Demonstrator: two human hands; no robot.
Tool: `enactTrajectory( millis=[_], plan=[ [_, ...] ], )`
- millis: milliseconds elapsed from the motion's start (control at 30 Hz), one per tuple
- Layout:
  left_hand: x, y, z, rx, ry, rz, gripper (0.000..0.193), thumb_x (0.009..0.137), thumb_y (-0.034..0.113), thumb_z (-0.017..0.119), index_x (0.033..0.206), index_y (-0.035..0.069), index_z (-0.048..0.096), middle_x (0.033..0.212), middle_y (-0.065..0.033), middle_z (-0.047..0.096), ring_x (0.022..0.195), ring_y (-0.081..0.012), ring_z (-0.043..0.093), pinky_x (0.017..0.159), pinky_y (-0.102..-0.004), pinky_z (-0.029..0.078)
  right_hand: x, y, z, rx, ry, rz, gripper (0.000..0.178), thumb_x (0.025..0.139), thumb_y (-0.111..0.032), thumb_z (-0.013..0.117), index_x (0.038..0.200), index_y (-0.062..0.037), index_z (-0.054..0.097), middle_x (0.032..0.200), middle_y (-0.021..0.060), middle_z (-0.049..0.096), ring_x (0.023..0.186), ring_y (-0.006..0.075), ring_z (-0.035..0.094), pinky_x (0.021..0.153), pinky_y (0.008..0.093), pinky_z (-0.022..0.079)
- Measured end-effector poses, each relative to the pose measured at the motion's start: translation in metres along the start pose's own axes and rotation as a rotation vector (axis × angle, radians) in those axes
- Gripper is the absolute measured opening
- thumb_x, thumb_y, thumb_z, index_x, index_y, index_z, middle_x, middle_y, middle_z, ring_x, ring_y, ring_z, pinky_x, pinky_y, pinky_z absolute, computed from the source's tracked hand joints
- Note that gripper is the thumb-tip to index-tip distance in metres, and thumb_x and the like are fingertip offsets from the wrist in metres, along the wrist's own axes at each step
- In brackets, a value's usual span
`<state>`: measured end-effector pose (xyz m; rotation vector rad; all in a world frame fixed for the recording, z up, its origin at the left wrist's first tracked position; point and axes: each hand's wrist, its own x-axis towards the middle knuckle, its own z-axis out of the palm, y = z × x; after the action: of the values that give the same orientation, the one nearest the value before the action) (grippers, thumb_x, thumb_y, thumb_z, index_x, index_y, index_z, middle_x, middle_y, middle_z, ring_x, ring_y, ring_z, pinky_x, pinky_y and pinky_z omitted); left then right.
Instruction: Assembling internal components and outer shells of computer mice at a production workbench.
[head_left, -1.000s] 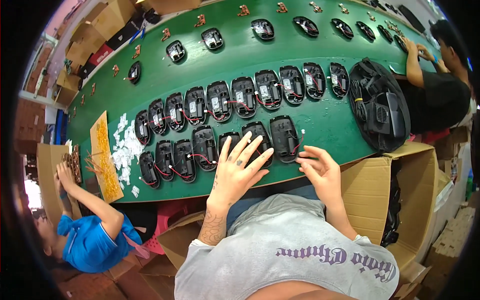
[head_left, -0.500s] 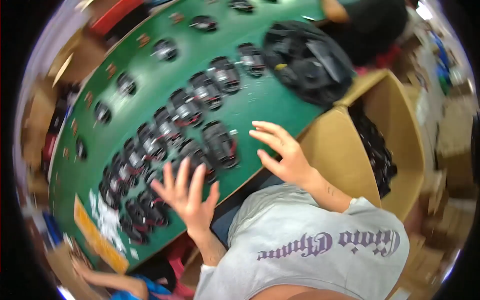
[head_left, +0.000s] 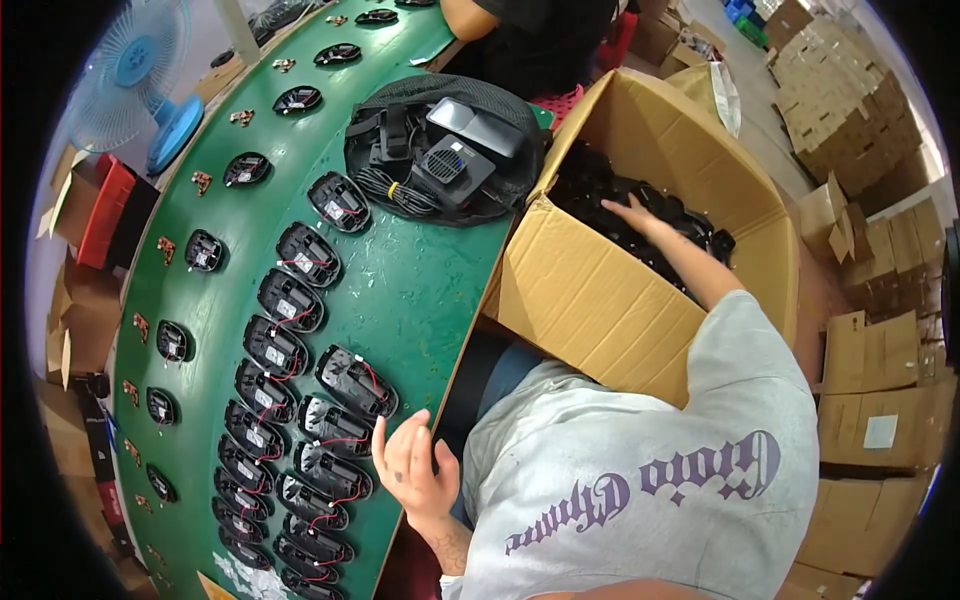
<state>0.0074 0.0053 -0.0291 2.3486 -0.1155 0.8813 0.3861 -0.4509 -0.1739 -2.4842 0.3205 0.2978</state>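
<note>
My right hand reaches into an open cardboard box on the right. Its fingers are stretched out over a heap of black plastic parts, touching the top of the pile. At the table's near edge my left hand is raised with loosely bent fingers apart and holds nothing. Closest to it lies a black mouse-shaped shell with red wires. More such shells stand in two rows on the green table, several with a silvery piece inside.
A black mesh bag with a cable and devices lies beside the box. Along the far side sit smaller black shells and copper-coloured pieces. A blue fan stands beyond. Another person's arm rests at the table's far end.
My view has turned toward the box. The right hand has gone from above the table edge into the box; the left stays near the edge, its fingers now more bent.
</note>
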Motion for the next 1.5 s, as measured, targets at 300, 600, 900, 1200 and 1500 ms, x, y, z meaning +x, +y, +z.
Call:
enactTrajectory(
  millis=[300,600,900,1200,1500],
  plan=[
    [-0.008,-0.002,0.001,-0.023,0.055,0.045,0.042,0.090,0.003,0.054,0.132,0.003,0.047,0.100,-0.0134,0.070,0.081,-0.0279,0.068,0.090,-0.0510,0.050,0.019,-0.064,0.066,0.276,-0.084,0.086,0.089,0.083,-0.053,0.070,0.146,0.0012,0.040,0.144,0.0177,0.048,0.130,0.0255,0.049,0.105,0.0365,0.042],
    [-0.005,-0.004,0.002,-0.022,0.081,0.037,0.040,0.091,0.003,0.055,0.130,0.001,0.048,0.093,-0.0122,0.071,0.075,-0.0268,0.068,0.074,-0.0399,0.055,-0.049,-0.095,-0.021,0.588,-0.386,0.135,0.054,0.083,-0.014,0.064,0.136,-0.0124,0.055,0.126,0.0096,0.062,0.097,0.0210,0.066,0.072,0.0314,0.054],
    [-0.011,-0.004,-0.002,0.016,0.126,-0.024,0.035,0.087,0.000,0.055,0.122,0.000,0.055,0.091,-0.0119,0.072,0.070,-0.0263,0.068,0.068,-0.0378,0.055,-0.120,-0.147,-0.082,0.911,-0.439,-0.156,0.059,0.084,-0.005,0.061,0.141,-0.0137,0.047,0.123,0.0117,0.063,0.106,0.0280,0.068,0.077,0.0337,0.053],
    [0.007,0.008,0.006,-0.172,0.050,0.008,0.038,0.069,-0.006,0.062,0.105,0.001,0.070,0.087,-0.0087,0.072,0.072,-0.0230,0.069,0.065,-0.0343,0.057,-0.228,-0.268,-0.016,0.102,-0.187,-1.329,0.039,0.067,0.010,0.068,0.102,-0.0072,0.069,0.110,0.0085,0.062,0.118,0.0321,0.056,0.101,0.0407,0.044],
    [0.001,0.024,0.000,-0.229,-0.042,-0.013,0.043,0.064,-0.004,0.066,0.106,0.003,0.072,0.087,-0.0069,0.071,0.072,-0.0198,0.068,0.065,-0.0322,0.057,-0.205,-0.321,0.054,0.029,-0.205,-1.439,0.043,0.061,0.007,0.067,0.101,-0.0087,0.072,0.113,0.0073,0.065,0.124,0.0353,0.050,0.105,0.0445,0.040]
  ],
)
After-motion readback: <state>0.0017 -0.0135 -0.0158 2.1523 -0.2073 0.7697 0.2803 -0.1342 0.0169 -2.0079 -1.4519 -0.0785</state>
